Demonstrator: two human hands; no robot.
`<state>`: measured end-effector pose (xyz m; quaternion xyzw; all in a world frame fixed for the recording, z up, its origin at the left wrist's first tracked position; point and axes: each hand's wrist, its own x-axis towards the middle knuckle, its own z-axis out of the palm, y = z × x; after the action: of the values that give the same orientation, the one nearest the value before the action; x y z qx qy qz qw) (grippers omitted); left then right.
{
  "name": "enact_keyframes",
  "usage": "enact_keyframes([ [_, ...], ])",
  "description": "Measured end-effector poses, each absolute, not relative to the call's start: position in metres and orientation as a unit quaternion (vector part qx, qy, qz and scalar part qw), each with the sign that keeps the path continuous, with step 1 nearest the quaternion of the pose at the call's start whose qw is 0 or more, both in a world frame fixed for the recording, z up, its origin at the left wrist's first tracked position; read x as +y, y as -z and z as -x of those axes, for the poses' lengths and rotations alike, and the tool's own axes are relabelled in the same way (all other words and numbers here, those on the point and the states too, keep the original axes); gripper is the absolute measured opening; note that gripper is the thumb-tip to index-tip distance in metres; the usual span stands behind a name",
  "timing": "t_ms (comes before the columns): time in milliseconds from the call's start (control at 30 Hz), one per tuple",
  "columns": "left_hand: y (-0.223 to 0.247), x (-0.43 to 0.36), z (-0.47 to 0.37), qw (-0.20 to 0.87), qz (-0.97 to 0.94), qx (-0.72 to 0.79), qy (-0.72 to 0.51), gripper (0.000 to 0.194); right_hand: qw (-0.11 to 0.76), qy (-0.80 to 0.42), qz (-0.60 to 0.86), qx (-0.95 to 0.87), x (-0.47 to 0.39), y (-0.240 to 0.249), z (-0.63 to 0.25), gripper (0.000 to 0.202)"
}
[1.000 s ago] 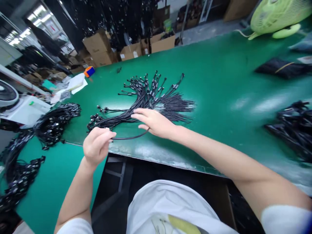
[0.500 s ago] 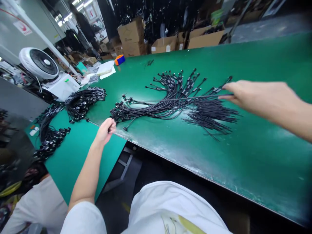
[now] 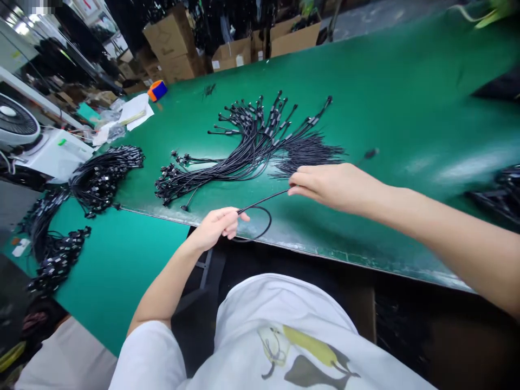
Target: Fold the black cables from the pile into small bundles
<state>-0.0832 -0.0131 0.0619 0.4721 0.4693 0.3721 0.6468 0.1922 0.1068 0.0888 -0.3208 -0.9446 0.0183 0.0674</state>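
A black cable (image 3: pixel 268 198) runs between my hands above the front edge of the green table, with a loop of it hanging beside my left fingers. My left hand (image 3: pixel 219 226) is closed on the cable at its left part. My right hand (image 3: pixel 325 184) pinches it farther right, and a blurred dark connector (image 3: pixel 371 154) shows beyond that hand. Behind my hands lies a bundle of black cables (image 3: pixel 244 157) with connectors at both ends. A pile of thin black strands (image 3: pixel 311 151) is just behind my right hand.
More cable bundles (image 3: pixel 99 176) lie at the left, near a white fan (image 3: pixel 18 122). An orange and blue roll (image 3: pixel 157 90) and papers (image 3: pixel 136 111) sit toward the back left. Cardboard boxes (image 3: pixel 294 38) stand behind the table. Dark items (image 3: pixel 504 195) lie at the right edge.
My hands have come closer together, the right one moving left and toward me. A loop now hangs by my left hand. The view has shifted rightward.
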Motion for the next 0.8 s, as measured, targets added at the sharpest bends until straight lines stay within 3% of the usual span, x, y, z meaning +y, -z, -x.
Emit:
enact_keyframes([
  [133, -0.068, -0.015, 0.107, 0.69, -0.394, 0.473, -0.38, 0.037, 0.122, -0.113, 0.336, -0.927, 0.119, -0.062, -0.224, 0.035],
  [267, -0.075, -0.011, 0.118, 0.666, -0.294, 0.462, -0.506, 0.024, 0.174, -0.192, 0.345, -0.902, 0.118, -0.044, -0.24, 0.041],
  [667, -0.076, -0.005, 0.126, 0.666, -0.232, 0.444, -0.553, 0.017, 0.237, 0.078, 0.379, -0.891, 0.102, -0.037, -0.246, 0.036],
  [800, -0.07, -0.002, 0.118, 0.602, -0.263, 0.476, -0.585, 0.018, 0.199, 0.125, 0.333, -0.913, 0.078, -0.045, -0.234, 0.03],
])
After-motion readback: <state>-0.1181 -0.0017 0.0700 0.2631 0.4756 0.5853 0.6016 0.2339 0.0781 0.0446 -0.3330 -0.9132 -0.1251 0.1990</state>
